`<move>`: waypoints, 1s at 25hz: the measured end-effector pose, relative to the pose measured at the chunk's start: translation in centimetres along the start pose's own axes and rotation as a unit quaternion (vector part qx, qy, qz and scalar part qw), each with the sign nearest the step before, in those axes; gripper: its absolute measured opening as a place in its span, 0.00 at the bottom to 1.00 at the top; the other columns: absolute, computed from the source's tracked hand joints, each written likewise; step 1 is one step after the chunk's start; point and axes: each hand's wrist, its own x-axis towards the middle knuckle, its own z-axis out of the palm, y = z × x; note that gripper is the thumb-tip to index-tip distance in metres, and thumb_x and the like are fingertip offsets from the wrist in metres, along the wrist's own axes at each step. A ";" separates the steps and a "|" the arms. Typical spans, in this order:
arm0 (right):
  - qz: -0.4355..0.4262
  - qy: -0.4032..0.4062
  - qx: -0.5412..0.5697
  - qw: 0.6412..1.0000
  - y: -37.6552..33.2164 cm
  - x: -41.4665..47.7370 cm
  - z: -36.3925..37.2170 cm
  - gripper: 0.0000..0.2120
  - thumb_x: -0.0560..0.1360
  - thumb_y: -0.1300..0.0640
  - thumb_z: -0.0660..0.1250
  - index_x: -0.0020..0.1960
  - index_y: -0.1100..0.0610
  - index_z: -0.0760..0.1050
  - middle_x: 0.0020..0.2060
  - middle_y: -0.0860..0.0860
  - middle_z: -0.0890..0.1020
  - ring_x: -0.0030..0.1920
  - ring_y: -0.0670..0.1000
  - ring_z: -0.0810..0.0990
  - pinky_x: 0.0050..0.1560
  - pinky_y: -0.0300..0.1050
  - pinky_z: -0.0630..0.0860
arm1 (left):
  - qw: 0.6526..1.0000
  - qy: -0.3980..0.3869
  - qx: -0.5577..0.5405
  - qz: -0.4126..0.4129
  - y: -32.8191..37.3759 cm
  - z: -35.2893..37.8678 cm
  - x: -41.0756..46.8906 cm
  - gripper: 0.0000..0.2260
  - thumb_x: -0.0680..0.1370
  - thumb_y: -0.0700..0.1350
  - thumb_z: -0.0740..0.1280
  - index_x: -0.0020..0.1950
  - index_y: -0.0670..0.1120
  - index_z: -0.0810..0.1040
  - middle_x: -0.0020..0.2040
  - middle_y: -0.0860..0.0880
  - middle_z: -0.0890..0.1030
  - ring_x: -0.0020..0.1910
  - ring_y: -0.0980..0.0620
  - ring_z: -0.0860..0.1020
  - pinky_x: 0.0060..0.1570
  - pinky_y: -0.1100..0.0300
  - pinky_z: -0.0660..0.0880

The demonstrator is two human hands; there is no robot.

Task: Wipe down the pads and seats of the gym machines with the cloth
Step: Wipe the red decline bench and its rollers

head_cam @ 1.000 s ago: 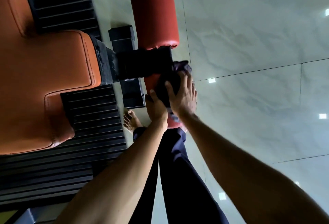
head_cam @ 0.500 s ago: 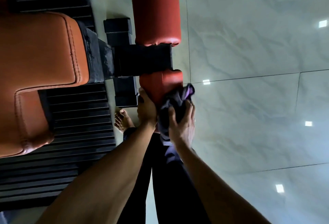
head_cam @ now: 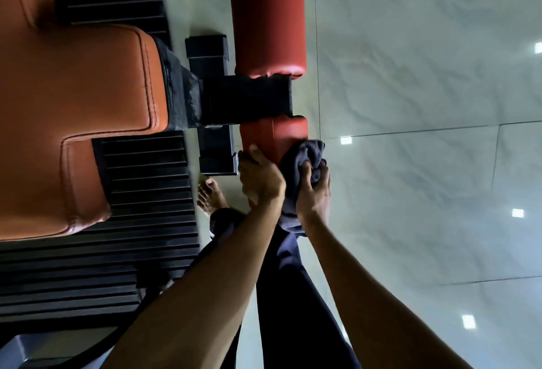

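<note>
Seat pad (head_cam: 73, 98): orange upholstery with dark stitching at the far left; nothing is touching it.
Ribbed mat (head_cam: 140, 192): black, lying under and beside the seat.
Bare foot (head_cam: 209, 197): planted on the floor just beside the mat's edge.
Frame bracket (head_cam: 249, 98): black metal, joining the seat to the two rollers.
Far roller pad (head_cam: 267, 16): red, above the bracket, with no hand on it.
Near roller pad (head_cam: 272, 139): red, below the bracket, bare for a short stretch next to it.
Left hand (head_cam: 259, 181): thumb on top and fingers curled round the near roller pad, steadying it.
Cloth (head_cam: 305, 163): dark and bunched, pressed against the near roller's right flank (a loose tail hangs below the wrist).
Right hand (head_cam: 313, 195): fingers closed on the cloth, pushing it into the roller.
Tiled floor (head_cam: 410, 75): pale marble-look tiles with bright reflected ceiling lights.
Progress: the step in hand looks like the near roller. Whether the far roller and the seat have been wiped cannot be told.
Change: a second ago the right hand lay spread over the cloth close to the bracket. It has since drawn back toward the roller's near end and bunched the cloth, uncovering more red; the left hand kept its hold.
</note>
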 end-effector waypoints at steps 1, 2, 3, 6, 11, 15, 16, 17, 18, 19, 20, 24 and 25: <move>-0.008 -0.002 -0.007 1.000 0.3 -0.6 -0.1 0.27 0.81 0.36 0.58 0.76 0.48 0.66 0.73 0.49 0.71 0.69 0.55 0.73 0.64 0.50 0.70 | 0.999 0.014 0.029 0.016 0.4 0.3 -0.6 0.28 0.84 0.62 0.48 0.75 0.45 0.67 0.71 0.41 0.74 0.67 0.38 0.73 0.65 0.41 0.70; -0.020 -0.005 -0.013 1.000 0.1 -1.0 -0.2 0.25 0.82 0.39 0.59 0.76 0.48 0.65 0.72 0.48 0.70 0.68 0.55 0.74 0.63 0.50 0.70 | 0.999 0.018 0.040 0.024 0.5 0.4 -0.8 0.28 0.84 0.62 0.49 0.76 0.45 0.65 0.72 0.41 0.72 0.68 0.38 0.73 0.65 0.40 0.69; -0.041 -0.008 -0.025 0.999 -0.6 -1.0 -0.1 0.25 0.82 0.40 0.59 0.76 0.49 0.65 0.72 0.47 0.70 0.67 0.55 0.74 0.64 0.53 0.71 | 0.999 0.017 0.041 0.027 0.5 0.4 -0.6 0.28 0.84 0.61 0.49 0.77 0.45 0.65 0.72 0.41 0.72 0.68 0.37 0.73 0.65 0.40 0.69; -0.093 0.006 -0.054 0.994 -3.6 1.5 0.5 0.27 0.78 0.39 0.56 0.74 0.49 0.67 0.68 0.48 0.72 0.62 0.57 0.77 0.61 0.57 0.74 | 0.999 -0.003 0.032 0.043 0.0 0.1 0.5 0.26 0.84 0.60 0.49 0.75 0.47 0.66 0.71 0.42 0.73 0.66 0.38 0.74 0.63 0.44 0.71; -0.178 0.015 -0.048 0.983 -4.2 3.3 0.9 0.21 0.79 0.40 0.55 0.68 0.48 0.68 0.63 0.48 0.75 0.55 0.60 0.78 0.53 0.55 0.74 | 0.995 -0.084 -0.051 0.026 -1.1 -0.6 2.6 0.25 0.85 0.61 0.47 0.72 0.49 0.70 0.69 0.45 0.77 0.66 0.41 0.75 0.63 0.53 0.67; -0.071 0.037 0.035 0.996 -1.5 5.8 1.1 0.17 0.85 0.45 0.55 0.65 0.51 0.75 0.62 0.54 0.81 0.61 0.59 0.79 0.55 0.49 0.73 | 0.978 -0.136 -0.156 0.018 -1.7 -1.1 3.9 0.20 0.85 0.61 0.50 0.66 0.52 0.73 0.65 0.48 0.78 0.65 0.48 0.75 0.63 0.59 0.66; -0.013 0.033 0.047 0.998 -0.6 5.9 0.6 0.17 0.85 0.44 0.54 0.61 0.52 0.77 0.59 0.57 0.82 0.59 0.61 0.79 0.53 0.49 0.73 | 0.977 -0.139 -0.157 0.022 -1.7 -1.2 3.7 0.21 0.84 0.62 0.50 0.66 0.52 0.73 0.64 0.48 0.78 0.64 0.49 0.76 0.63 0.58 0.68; 0.020 0.026 0.040 0.999 0.4 5.2 0.0 0.17 0.85 0.44 0.55 0.59 0.53 0.77 0.56 0.59 0.83 0.56 0.62 0.80 0.51 0.49 0.73 | 0.979 -0.135 -0.151 0.023 -1.4 -1.3 3.4 0.23 0.84 0.63 0.50 0.67 0.50 0.74 0.64 0.47 0.79 0.63 0.48 0.77 0.61 0.58 0.69; 0.030 0.020 0.026 0.999 1.3 4.0 -0.3 0.17 0.85 0.43 0.55 0.58 0.53 0.77 0.54 0.59 0.83 0.55 0.62 0.80 0.49 0.49 0.72 | 0.984 -0.121 -0.130 0.017 -1.1 -1.2 2.9 0.25 0.84 0.62 0.49 0.68 0.48 0.74 0.65 0.45 0.79 0.61 0.47 0.77 0.59 0.58 0.69; 0.021 0.017 0.016 1.000 2.2 2.6 -0.5 0.17 0.84 0.43 0.56 0.58 0.54 0.76 0.55 0.59 0.83 0.55 0.61 0.79 0.49 0.49 0.71 | 0.991 -0.092 -0.091 0.010 -0.8 -1.0 2.4 0.25 0.85 0.61 0.48 0.68 0.47 0.74 0.65 0.44 0.79 0.61 0.44 0.78 0.58 0.56 0.69; -0.005 0.016 0.013 1.000 2.9 1.1 -0.5 0.16 0.84 0.45 0.57 0.59 0.55 0.76 0.56 0.58 0.82 0.57 0.60 0.79 0.51 0.48 0.71 | 0.998 -0.056 -0.044 0.000 -0.6 -0.8 1.8 0.26 0.85 0.61 0.47 0.67 0.46 0.74 0.64 0.42 0.79 0.61 0.41 0.78 0.59 0.52 0.70; -0.132 0.025 -0.020 0.991 0.2 0.5 0.2 0.22 0.82 0.44 0.56 0.70 0.55 0.72 0.64 0.53 0.76 0.63 0.54 0.74 0.60 0.47 0.71 | 1.000 -0.004 0.002 -0.009 0.4 -0.2 0.9 0.26 0.85 0.60 0.46 0.65 0.46 0.74 0.61 0.40 0.80 0.59 0.35 0.78 0.59 0.46 0.73; -0.147 0.024 -0.034 0.988 -1.6 1.8 0.5 0.22 0.82 0.45 0.56 0.70 0.55 0.72 0.65 0.54 0.76 0.63 0.54 0.74 0.60 0.47 0.71 | 1.000 -0.013 0.008 -0.020 0.3 -0.3 1.4 0.26 0.85 0.60 0.45 0.67 0.46 0.73 0.63 0.39 0.79 0.61 0.35 0.77 0.60 0.46 0.71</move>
